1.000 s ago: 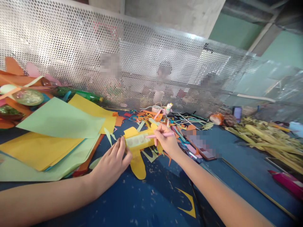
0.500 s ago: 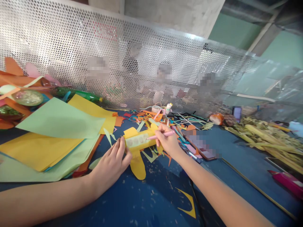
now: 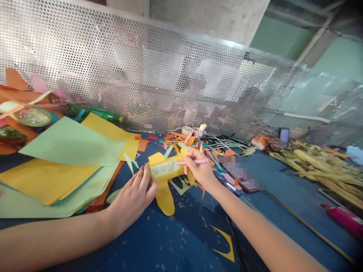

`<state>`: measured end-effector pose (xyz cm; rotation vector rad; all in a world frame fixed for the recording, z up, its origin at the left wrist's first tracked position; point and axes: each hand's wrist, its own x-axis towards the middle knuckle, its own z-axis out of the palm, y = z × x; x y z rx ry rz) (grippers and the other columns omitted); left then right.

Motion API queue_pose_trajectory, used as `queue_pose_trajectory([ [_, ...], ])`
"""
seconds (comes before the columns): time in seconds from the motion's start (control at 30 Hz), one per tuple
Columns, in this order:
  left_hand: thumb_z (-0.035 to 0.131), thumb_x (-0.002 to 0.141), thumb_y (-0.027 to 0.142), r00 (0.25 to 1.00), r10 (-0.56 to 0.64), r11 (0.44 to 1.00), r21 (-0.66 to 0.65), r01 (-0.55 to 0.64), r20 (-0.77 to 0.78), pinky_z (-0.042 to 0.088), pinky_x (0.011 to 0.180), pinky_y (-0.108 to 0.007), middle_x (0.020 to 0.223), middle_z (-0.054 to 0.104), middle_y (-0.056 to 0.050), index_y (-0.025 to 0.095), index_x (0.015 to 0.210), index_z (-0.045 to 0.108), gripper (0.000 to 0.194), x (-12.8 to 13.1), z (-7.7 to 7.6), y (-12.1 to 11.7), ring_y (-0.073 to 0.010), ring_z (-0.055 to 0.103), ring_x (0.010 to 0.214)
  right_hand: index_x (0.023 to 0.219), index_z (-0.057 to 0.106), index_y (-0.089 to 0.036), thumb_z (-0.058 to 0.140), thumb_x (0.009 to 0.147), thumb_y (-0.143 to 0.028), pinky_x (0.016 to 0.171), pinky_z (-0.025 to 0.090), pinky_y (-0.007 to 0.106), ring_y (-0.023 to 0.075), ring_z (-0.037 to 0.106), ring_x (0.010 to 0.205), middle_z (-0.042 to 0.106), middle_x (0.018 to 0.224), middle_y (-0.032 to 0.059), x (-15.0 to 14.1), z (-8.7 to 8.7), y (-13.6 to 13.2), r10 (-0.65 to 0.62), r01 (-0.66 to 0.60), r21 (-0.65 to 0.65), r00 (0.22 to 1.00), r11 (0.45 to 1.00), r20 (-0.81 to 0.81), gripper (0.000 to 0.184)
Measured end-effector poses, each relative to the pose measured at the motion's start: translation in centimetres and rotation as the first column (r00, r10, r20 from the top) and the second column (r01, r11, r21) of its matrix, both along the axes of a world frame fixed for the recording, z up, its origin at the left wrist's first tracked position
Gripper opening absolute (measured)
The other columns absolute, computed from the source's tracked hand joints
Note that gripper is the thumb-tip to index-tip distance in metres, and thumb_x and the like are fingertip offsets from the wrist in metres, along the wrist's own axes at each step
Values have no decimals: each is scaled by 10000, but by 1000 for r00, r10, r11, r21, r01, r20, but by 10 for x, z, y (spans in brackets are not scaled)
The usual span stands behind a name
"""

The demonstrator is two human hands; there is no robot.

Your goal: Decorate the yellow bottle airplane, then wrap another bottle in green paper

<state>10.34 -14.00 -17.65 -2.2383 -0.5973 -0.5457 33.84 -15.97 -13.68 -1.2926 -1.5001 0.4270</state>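
Observation:
A yellow paper airplane model (image 3: 165, 202) lies on the blue table, with a pale green strip (image 3: 163, 169) of drawn round shapes along its body. My left hand (image 3: 136, 190) is closed at the model's left end, the fingers pressed against it. In my right hand (image 3: 200, 172) is a pink pen (image 3: 195, 162), pinched between thumb and fingers. The pen's tip meets the right part of the pale green strip. My right hand covers the model's right end in part.
Coloured paper sheets (image 3: 70, 143) are stacked at left, near a green bottle (image 3: 106, 115). Paper scraps (image 3: 181, 136) and a glue bottle (image 3: 202, 129) lie behind the model. At right are a phone (image 3: 241, 175), dried husks (image 3: 314, 162) and a magenta cutter (image 3: 344, 221). People sit behind a perforated screen (image 3: 170, 45).
The pen tip has shifted slightly over the strip, and my right hand with it. My left hand stays put. Behind the screen, a person has moved to the right.

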Motion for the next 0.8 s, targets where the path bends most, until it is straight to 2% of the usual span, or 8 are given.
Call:
queue_pose_trajectory([
  [0.27,673,750,163,1000,-2,1000,-9,2,-21,518,892,-428,1230,518,-341,80,1040,535,332,-1,0,0,-397,548,1137,610,379,-243,505,846,-254,491,404,240,109,474,363,497,375,-88,0,1,0,25,-25,-10,999,1000,-22,268],
  [0.63,675,755,178,1000,3,1000,-1,-3,-25,510,900,-427,1250,497,-345,72,1079,521,374,-1,-3,1,-392,542,1147,588,377,-228,493,812,-234,408,318,192,72,402,313,432,330,-106,-2,5,-2,-7,5,-44,999,999,-47,252],
  [0.8,651,779,185,1000,13,1000,-11,-13,-15,514,895,-430,1250,518,-306,94,1069,537,324,-1,-3,0,-378,553,1139,590,373,-231,490,809,-240,408,308,193,72,384,298,424,321,-109,-2,4,-1,-4,2,-42,998,999,-63,248],
])
